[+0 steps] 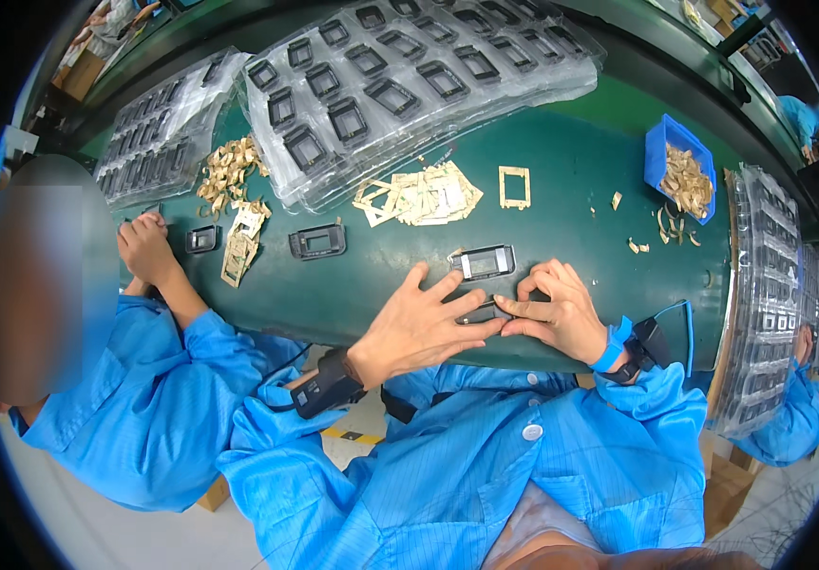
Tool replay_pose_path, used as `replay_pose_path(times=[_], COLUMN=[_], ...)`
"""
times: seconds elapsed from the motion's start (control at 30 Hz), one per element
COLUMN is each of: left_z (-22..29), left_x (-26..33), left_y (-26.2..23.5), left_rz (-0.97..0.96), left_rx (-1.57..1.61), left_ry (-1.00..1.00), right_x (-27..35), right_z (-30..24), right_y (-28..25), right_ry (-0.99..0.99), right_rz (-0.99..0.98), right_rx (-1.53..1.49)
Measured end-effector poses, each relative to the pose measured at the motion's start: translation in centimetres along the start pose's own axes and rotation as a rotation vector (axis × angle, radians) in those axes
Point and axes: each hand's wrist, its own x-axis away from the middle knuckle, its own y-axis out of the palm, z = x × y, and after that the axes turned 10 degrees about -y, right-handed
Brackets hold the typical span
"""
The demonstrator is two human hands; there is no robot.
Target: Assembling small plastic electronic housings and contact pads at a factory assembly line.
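Observation:
A small black plastic frame lies low over the near edge of the green table, partly covered by fingers. My left hand has its fingers spread, the lower ones resting along this frame and steadying it. From the other side, my right hand pinches the frame with thumb and index finger. Just beyond my hands sits another black frame with a pale window, close to my left index fingertip. Farther left rests a similar black frame, apart from both hands.
Cut cream frame-shaped pieces are heaped mid-table; one lone cream frame lies beside them. A blue bin holds curled scraps. Clear trays of black frames stand at the back. At left, a co-worker's hand is near another black frame.

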Motion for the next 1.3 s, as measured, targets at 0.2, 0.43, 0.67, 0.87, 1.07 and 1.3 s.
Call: replay_pose_path(times=[0.2, 0.43, 0.67, 0.87, 1.07, 1.3], left_z=[1.7, 2.4, 3.5, 4.7, 5.0, 4.8], left_x=[2.0, 2.3, 1.4, 1.1, 1.2, 1.3], left_y=[1.6, 2.3, 2.3, 2.6, 3.4, 4.0], left_rz=[0.040, 0.211, 0.171, 0.199, 0.245, 0.383], left_rx=[0.020, 0.196, 0.205, 0.071, 0.046, 0.178], left_ry=[-0.148, -0.284, -0.345, -0.390, -0.417, -0.463], right_x=[0.6, 1.0, 0.4, 0.8, 0.4, 1.8], right_z=[-0.1, -0.2, 0.0, -0.1, -0.4, -1.0], right_y=[-0.6, -0.7, -0.1, 0.1, -0.3, 0.0], right_ry=[-0.063, 0.005, 0.005, 0.019, 0.086, -0.030], right_rz=[-0.019, -0.044, -0.025, -0.010, 0.057, 0.008], right_rx=[0.000, -0.027, -0.051, -0.073, -0.194, 0.047])
